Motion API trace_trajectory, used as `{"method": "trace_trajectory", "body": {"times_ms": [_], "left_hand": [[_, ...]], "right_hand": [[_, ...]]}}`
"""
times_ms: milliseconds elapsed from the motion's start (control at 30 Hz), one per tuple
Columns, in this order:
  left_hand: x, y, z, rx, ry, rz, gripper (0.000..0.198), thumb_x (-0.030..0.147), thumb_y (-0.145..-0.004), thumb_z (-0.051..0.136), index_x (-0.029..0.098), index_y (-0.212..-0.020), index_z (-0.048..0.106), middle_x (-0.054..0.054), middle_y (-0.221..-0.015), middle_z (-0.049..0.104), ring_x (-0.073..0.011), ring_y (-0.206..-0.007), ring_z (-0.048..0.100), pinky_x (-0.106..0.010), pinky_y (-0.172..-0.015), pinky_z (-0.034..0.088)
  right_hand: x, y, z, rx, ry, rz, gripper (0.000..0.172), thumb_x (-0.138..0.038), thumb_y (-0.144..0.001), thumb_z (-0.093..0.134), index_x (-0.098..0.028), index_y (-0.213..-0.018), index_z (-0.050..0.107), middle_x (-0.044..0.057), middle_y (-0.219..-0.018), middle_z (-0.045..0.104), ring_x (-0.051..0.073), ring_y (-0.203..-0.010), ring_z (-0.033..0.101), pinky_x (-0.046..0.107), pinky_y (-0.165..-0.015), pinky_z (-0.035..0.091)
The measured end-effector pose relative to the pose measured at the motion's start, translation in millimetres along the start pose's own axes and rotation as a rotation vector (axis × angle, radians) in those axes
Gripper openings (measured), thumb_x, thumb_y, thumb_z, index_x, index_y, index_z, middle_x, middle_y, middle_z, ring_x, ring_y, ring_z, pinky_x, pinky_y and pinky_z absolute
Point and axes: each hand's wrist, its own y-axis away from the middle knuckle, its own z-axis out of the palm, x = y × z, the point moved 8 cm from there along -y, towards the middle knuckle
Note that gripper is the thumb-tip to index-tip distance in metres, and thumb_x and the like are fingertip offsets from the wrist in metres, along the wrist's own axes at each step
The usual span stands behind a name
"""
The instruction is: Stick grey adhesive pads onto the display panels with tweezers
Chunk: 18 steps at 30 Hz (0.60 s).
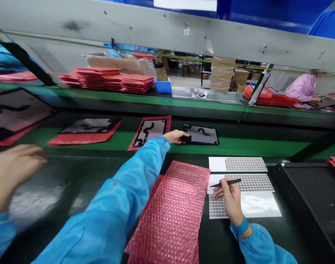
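Note:
My left hand [175,136] reaches far forward, its thumb and fingers closed on the left edge of a flat grey panel [204,135] with a black border and a curved black strip. Beside it, another such panel [155,130] lies on a red bubble bag. My right hand [230,198] pinches black tweezers [230,182], tips pointing left, above white sheets of small grey squares [246,182]. Between my arms, red bubble-wrap bags [175,205] lie on the dark table.
At far left is a co-worker's blurred hand [17,172]. More panels [87,125] rest on red bags along the green ledge. A black tray [313,194] stands at right. The shelf beyond holds stacked red bags [97,77] and a blue bin [163,86]. A person in pink [302,87] works behind.

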Motion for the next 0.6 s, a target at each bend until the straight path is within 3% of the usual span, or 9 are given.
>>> {"method": "trace_trajectory", "body": {"times_ms": [100, 167, 267, 367, 400, 500, 600], "left_hand": [[-8.3, 52.4, 7.2, -0.042, 0.241, 0.01, 0.039, 0.04, -0.1, 0.068, 0.014, -0.129, 0.065, -0.011, -0.123, 0.071, -0.0218, -0.103, 0.072, -0.041, -0.089, 0.063], [-26.8, 105.4, 13.1, -0.044, 0.368, 0.039, 0.036, 0.035, -0.097, 0.071, 0.014, -0.127, 0.067, -0.012, -0.117, 0.075, -0.0219, -0.099, 0.075, -0.037, -0.088, 0.064], [-76.8, 202.1, 27.3, -0.012, 0.525, 0.04, 0.044, 0.03, -0.089, 0.076, 0.024, -0.132, 0.065, -0.008, -0.127, 0.076, -0.0235, -0.11, 0.076, -0.037, -0.097, 0.063], [-146.5, 290.4, 50.5, 0.123, 0.794, -0.152, 0.066, 0.032, -0.068, 0.095, 0.026, -0.129, 0.069, -0.006, -0.128, 0.078, -0.0284, -0.121, 0.073, -0.039, -0.104, 0.061], [-167.2, 313.8, 57.0, 0.218, 0.823, -0.204, 0.07, 0.037, -0.065, 0.097, 0.026, -0.128, 0.069, -0.006, -0.125, 0.079, -0.0297, -0.122, 0.073, -0.04, -0.107, 0.06], [-209.5, 358.9, 86.5, 0.349, 0.85, -0.346, 0.082, 0.045, -0.056, 0.102, 0.024, -0.128, 0.07, -0.006, -0.12, 0.08, -0.0321, -0.13, 0.068, -0.044, -0.119, 0.05], [-230.0, 378.4, 108.3, 0.331, 0.821, -0.468, 0.079, 0.056, -0.051, 0.102, 0.022, -0.116, 0.073, -0.008, -0.117, 0.08, -0.0327, -0.128, 0.068, -0.044, -0.118, 0.05]], "right_hand": [[-5.7, -4.1, -9.0, 0.038, -0.003, -0.023, 0.052, -0.067, -0.088, 0.076, -0.018, -0.096, 0.061, 0.004, -0.065, 0.075, 0.022, -0.049, 0.075, 0.027, -0.045, 0.06], [-10.1, -7.5, -16.7, 0.066, -0.021, -0.035, 0.05, -0.064, -0.089, 0.078, -0.017, -0.096, 0.062, 0.004, -0.066, 0.076, 0.021, -0.05, 0.075, 0.027, -0.047, 0.061], [-17.6, -15.3, -30.6, 0.093, -0.03, -0.055, 0.049, -0.063, -0.091, 0.076, -0.017, -0.099, 0.061, 0.004, -0.067, 0.077, 0.02, -0.053, 0.077, 0.025, -0.048, 0.061], [-21.4, -26.1, -43.6, 0.066, 0.032, -0.054, 0.049, -0.064, -0.093, 0.073, -0.018, -0.102, 0.061, 0.005, -0.071, 0.079, 0.022, -0.059, 0.079, 0.026, -0.051, 0.063], [-21.6, -29.8, -47.6, 0.054, 0.064, -0.051, 0.049, -0.065, -0.093, 0.072, -0.018, -0.103, 0.062, 0.006, -0.072, 0.079, 0.022, -0.061, 0.08, 0.027, -0.052, 0.064], [-19.9, -37.9, -58.4, 0.039, 0.15, -0.047, 0.05, -0.066, -0.092, 0.072, -0.018, -0.104, 0.063, 0.005, -0.073, 0.079, 0.022, -0.061, 0.08, 0.03, -0.054, 0.066], [-17.0, -41.4, -66.4, 0.05, 0.181, -0.041, 0.048, -0.065, -0.093, 0.072, -0.02, -0.104, 0.062, 0.004, -0.073, 0.078, 0.023, -0.062, 0.08, 0.03, -0.054, 0.066]]}}
